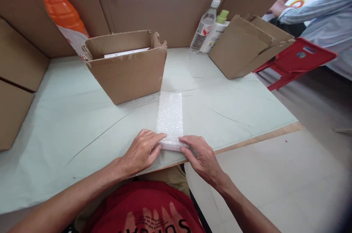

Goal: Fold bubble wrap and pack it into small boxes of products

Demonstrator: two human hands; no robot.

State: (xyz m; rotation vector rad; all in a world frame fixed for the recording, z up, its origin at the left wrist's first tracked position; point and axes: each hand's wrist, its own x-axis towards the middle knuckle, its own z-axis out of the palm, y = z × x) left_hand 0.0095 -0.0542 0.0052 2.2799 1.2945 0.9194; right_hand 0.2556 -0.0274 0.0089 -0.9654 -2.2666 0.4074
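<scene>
A strip of clear bubble wrap point(170, 112) lies on the pale table, stretching away from me, with its near end folded or rolled into a thicker bundle. My left hand point(144, 148) pinches the left end of that fold between thumb and fingers. On the opposite end, my right hand point(199, 154) grips the fold the same way. Whether anything is wrapped inside the fold, I cannot tell. Just beyond the strip, to the left, stands an open cardboard box point(128, 75) with a flat white item point(127, 53) showing inside.
An orange drink bottle point(59, 6) leans at the back left. A clear water bottle point(204, 28), a white green-capped bottle point(216, 33) and a second cardboard box point(244, 50) stand at the back right. Beyond the table are a red chair point(308, 59) and another person's sleeve point(316, 7).
</scene>
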